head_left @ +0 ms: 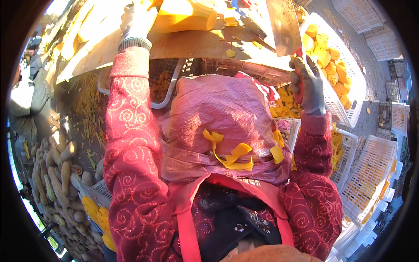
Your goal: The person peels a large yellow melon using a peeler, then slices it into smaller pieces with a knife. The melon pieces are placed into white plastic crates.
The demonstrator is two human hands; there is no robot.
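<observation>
My left hand [137,24], in a pale glove, reaches onto the wooden board [196,48] at the top, beside a large peeled yellow squash piece [183,19]; its fingertips are lost in glare and at the frame's edge. My right hand [307,83], in a grey glove, is closed on a red-handled tool [299,54] at the board's right end. A dark-handled knife [251,26] lies on the board among scraps. Over my lap is a pink woven sack [218,105] with curls of yellow peel [238,153] on it.
A white crate of cut squash [347,111] stands right, near empty-looking crates [358,174] and stacked crates [379,43]. Crates of peel [283,102] sit under the board. A pile of whole squash [61,187] lies lower left; another person [32,100] is at the far left.
</observation>
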